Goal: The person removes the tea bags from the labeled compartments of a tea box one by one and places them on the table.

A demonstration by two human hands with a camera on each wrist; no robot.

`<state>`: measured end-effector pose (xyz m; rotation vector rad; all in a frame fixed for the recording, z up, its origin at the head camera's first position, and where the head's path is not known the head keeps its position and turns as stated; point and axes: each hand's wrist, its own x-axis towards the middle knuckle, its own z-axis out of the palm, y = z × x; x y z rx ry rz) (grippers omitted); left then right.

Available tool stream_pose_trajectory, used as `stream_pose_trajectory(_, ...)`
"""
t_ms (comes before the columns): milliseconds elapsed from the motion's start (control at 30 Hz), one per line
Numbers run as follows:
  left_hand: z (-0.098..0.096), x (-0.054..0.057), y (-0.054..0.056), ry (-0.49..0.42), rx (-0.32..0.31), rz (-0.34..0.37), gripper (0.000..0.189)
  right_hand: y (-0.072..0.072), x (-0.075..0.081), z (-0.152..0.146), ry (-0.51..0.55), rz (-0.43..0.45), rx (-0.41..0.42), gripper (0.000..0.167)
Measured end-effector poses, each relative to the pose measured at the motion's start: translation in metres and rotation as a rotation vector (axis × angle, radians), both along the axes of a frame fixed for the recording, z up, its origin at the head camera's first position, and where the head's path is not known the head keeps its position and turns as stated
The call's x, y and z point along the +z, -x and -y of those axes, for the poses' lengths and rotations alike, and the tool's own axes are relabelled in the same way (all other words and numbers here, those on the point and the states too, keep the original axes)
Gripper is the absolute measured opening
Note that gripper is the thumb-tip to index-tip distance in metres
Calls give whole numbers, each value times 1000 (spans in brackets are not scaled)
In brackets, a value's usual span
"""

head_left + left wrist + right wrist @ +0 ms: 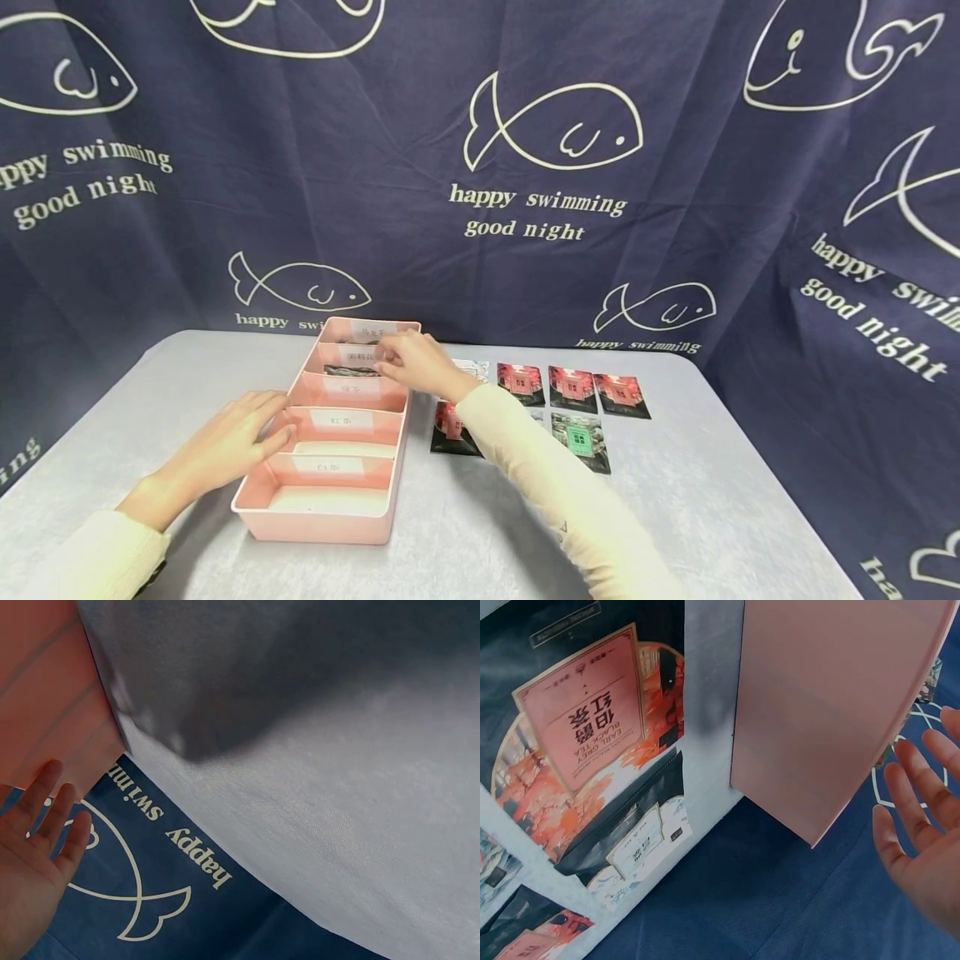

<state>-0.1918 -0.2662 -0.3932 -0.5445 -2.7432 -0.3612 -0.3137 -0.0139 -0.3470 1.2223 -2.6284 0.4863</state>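
Observation:
A pink divided box [318, 527] with paper labels stands on the table. My left hand [225, 437] rests at its left rim, fingers over the edge; in the left wrist view, the left hand [37, 859] shows spread fingers beside the pink wall. Over the far compartments is my right hand [420, 362], fingers bent downward. In the right wrist view, the right hand [926, 817] has loosely bent, separated fingers with nothing visibly held. A dark tea packet [351, 371] lies in the compartment below it. A bit of patterned packet [930, 681] shows past the rim.
Right of the box lie tea packets in two rows: several red ones [572, 389], a green one [581, 442], and a white one [474, 368] partly behind my right hand. My right sleeve [540, 475] covers part of the front row. A dark blue curtain [420, 250] hangs behind the table.

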Motion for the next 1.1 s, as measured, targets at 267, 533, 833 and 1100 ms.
stream_pose_trajectory(267,1,0,1,-2,-8,-15,48,1,-3,6,-10,9,-12,16)
stream_pose_trajectory(533,1,1,0,-2,-8,-8,48,0,-3,9,-19,16,-24,15)
stream_pose_trajectory(833,0,0,1,2,-4,-11,48,-1,1,13,-17,9,-41,10)
stream_pose_trajectory(1100,1,-1,2,5,-4,-6,48,2,1,15,-45,-10,-66,8)
